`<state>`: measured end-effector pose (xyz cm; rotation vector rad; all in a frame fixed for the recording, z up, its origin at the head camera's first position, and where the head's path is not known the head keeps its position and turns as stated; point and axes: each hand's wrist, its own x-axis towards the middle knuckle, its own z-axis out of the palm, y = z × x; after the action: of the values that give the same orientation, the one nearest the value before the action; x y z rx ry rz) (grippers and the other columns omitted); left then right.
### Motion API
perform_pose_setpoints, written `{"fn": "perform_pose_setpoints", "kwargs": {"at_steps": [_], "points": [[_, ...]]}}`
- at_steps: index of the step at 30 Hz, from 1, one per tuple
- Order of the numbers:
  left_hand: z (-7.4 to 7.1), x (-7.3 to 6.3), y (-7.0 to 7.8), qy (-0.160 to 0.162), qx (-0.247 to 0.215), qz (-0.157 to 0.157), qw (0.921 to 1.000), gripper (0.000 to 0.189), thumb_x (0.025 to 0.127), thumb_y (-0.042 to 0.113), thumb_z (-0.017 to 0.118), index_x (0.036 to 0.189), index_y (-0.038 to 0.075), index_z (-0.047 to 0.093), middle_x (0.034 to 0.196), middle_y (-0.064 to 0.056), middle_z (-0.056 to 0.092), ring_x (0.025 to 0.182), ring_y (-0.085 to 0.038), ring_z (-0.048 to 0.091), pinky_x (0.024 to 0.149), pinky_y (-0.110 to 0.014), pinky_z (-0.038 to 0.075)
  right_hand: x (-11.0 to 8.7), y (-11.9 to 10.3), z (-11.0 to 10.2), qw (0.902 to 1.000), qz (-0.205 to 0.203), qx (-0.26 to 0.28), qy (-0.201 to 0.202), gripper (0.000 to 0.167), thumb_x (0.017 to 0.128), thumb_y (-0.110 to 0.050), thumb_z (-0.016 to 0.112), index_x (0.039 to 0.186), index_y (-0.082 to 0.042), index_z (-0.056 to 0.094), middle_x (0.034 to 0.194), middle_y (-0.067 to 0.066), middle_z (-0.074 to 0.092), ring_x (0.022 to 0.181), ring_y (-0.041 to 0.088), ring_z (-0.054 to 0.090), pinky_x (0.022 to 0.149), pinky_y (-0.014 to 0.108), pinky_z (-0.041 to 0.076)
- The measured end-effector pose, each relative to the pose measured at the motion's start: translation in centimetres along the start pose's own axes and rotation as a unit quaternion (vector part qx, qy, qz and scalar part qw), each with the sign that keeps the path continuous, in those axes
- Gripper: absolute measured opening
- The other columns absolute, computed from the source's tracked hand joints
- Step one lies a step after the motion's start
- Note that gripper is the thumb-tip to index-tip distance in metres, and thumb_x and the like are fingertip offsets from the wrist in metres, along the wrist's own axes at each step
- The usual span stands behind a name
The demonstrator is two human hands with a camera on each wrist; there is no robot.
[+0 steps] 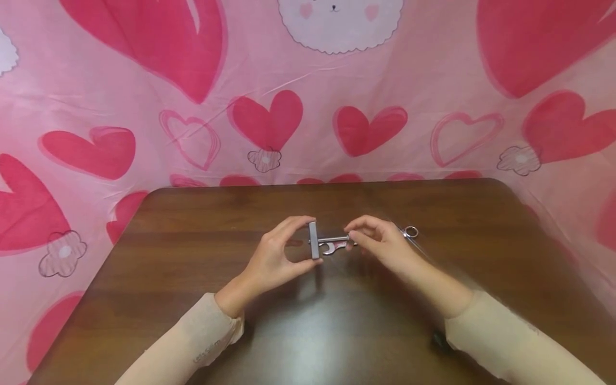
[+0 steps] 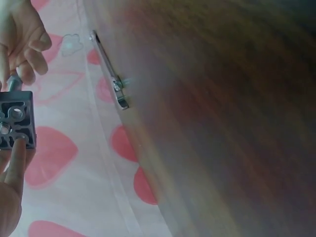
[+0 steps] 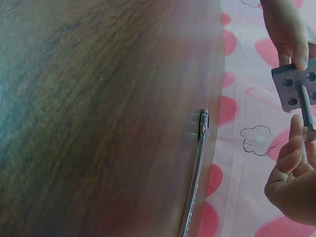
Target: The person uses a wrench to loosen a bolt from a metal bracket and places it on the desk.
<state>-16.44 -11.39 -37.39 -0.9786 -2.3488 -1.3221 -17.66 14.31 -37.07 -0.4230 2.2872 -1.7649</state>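
My left hand (image 1: pixel 276 248) holds a grey square plate (image 1: pixel 314 240) upright by its edges, between thumb and fingers. Round holes show in the plate (image 3: pixel 286 88) in the right wrist view, and its ribbed other face appears in the left wrist view. A long silver bolt (image 1: pixel 333 239) passes through the plate's middle and sticks out to the right. At the bolt's head end, my right hand (image 1: pixel 382 243) pinches it with thumb and fingertips. Beyond the hands, a combination wrench (image 1: pixel 329 248) lies on the table, its middle hidden behind my right hand.
The brown wooden table (image 1: pixel 192 267) has rounded far corners. Right behind it hangs a pink cloth (image 1: pixel 317 155) printed with hearts. A small dark object (image 1: pixel 439 341) lies by the right sleeve, partly covered.
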Motion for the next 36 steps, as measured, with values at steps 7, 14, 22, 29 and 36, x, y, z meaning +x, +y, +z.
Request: {"fn": "perform_pose_setpoints", "kwargs": {"at_steps": [7, 14, 22, 29, 36], "points": [[0.27, 0.12, -0.08, 0.000, -0.005, 0.009, 0.9999, 0.074, 0.070, 0.012, 0.090, 0.135, 0.010, 0.055, 0.127, -0.005, 0.063, 0.114, -0.018, 0.063, 0.082, -0.029, 0.061, 0.18, 0.05, -0.09, 0.9997, 0.011, 0.020, 0.008, 0.026, 0.101, -0.022, 0.057, 0.112, 0.001, 0.065, 0.073, 0.001, 0.068, 0.067, 0.016, 0.059, 0.061, 0.026, 0.051], [0.23, 0.17, -0.24, 0.000, 0.002, 0.003, 1.0000, 0.073, 0.070, 0.012, 0.090, 0.134, 0.009, 0.055, 0.127, -0.005, 0.063, 0.113, -0.017, 0.064, 0.082, -0.025, 0.060, 0.27, 0.13, 0.07, 0.9995, -0.015, -0.006, 0.027, 0.024, 0.092, -0.006, 0.068, 0.114, 0.001, 0.062, 0.098, 0.006, 0.069, 0.077, 0.012, 0.060, 0.067, 0.025, 0.052], [0.15, 0.16, -0.51, 0.010, 0.005, -0.002, 0.9999, 0.073, 0.069, 0.014, 0.090, 0.134, 0.010, 0.056, 0.126, -0.005, 0.063, 0.112, -0.017, 0.064, 0.083, -0.024, 0.060, 0.36, 0.17, 0.08, 0.9998, -0.011, -0.006, 0.016, 0.026, 0.090, -0.007, 0.071, 0.114, -0.004, 0.064, 0.096, 0.017, 0.067, 0.079, 0.018, 0.064, 0.071, 0.026, 0.055], [-0.04, 0.00, -0.20, 0.020, -0.011, -0.012, 0.9997, 0.074, 0.069, 0.012, 0.091, 0.134, 0.011, 0.056, 0.126, -0.005, 0.064, 0.113, -0.019, 0.064, 0.081, -0.025, 0.060, 0.49, 0.03, 0.15, 0.9994, 0.005, 0.032, -0.008, 0.021, 0.098, -0.017, 0.062, 0.114, -0.003, 0.063, 0.080, 0.008, 0.071, 0.071, 0.020, 0.064, 0.067, 0.029, 0.057], [-0.25, -0.17, -0.13, 0.014, -0.009, -0.016, 0.9997, 0.073, 0.070, 0.013, 0.090, 0.134, 0.011, 0.056, 0.126, -0.004, 0.063, 0.115, -0.017, 0.063, 0.083, -0.023, 0.060, 0.60, -0.14, 0.50, 0.9997, -0.006, 0.022, 0.008, 0.017, 0.097, -0.013, 0.062, 0.110, -0.001, 0.063, 0.074, 0.001, 0.068, 0.067, 0.014, 0.060, 0.063, 0.026, 0.050]]}}
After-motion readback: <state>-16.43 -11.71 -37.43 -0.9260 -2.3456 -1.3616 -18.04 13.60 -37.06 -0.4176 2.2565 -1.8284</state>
